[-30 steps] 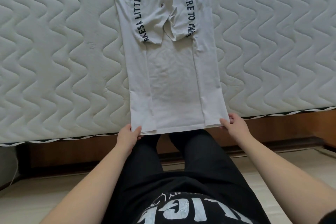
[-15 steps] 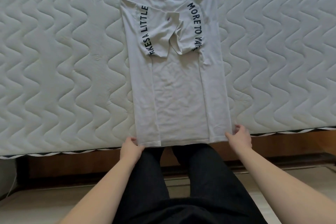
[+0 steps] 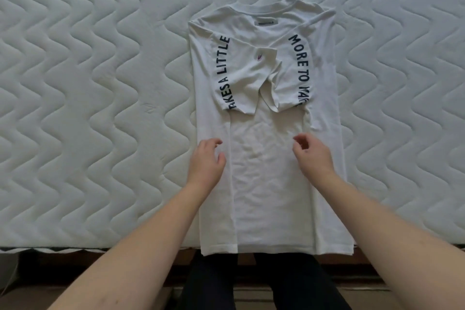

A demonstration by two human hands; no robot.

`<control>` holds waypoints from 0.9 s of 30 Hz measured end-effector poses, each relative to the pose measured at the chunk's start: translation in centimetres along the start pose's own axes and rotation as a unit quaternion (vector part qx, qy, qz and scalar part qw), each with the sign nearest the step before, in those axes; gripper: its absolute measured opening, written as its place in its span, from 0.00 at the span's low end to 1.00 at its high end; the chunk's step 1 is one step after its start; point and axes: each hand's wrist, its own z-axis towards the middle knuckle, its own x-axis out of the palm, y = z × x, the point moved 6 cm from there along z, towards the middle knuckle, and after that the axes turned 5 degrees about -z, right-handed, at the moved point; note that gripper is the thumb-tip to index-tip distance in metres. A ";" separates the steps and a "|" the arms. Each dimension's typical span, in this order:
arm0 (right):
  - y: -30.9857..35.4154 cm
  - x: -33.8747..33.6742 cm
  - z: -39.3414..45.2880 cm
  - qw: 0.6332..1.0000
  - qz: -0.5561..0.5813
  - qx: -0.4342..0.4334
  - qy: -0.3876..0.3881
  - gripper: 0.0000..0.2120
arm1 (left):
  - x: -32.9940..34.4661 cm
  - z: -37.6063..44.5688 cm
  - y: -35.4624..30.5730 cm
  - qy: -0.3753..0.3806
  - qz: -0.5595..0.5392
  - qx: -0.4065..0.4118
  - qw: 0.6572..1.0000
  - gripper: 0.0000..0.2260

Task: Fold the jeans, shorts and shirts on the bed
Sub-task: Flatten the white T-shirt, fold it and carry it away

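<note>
A white T-shirt lies flat on the quilted mattress, collar away from me. Both its sides and sleeves are folded inward, and black lettering runs along the sleeves. Its hem hangs slightly over the bed's near edge. My left hand hovers over the shirt's left folded strip at mid-length, fingers loosely curled and holding nothing. Over the right part of the shirt, at the same height, is my right hand, also loosely curled and empty.
The white wavy-quilted mattress fills the view on both sides of the shirt. Its near edge runs across the bottom, above a dark wooden bed frame. My legs in black trousers stand against the frame.
Both hands let go of the shirt's hem corners and moved forward to the middle of the shirt. My view has moved closer over the bed.
</note>
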 end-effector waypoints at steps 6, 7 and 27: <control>7.7 1.9 5.3 0.998 0.058 -0.035 0.003 0.13 | -1.5 6.7 -2.0 0.025 0.042 0.057 0.997 0.20; 8.8 1.8 6.5 0.998 0.057 -0.038 -0.003 0.15 | -1.8 7.7 -2.1 0.027 0.050 0.065 0.996 0.21; 19.0 1.2 14.6 0.942 -0.144 -0.223 -0.206 0.08 | -6.8 29.6 -4.9 0.077 0.210 0.094 0.970 0.30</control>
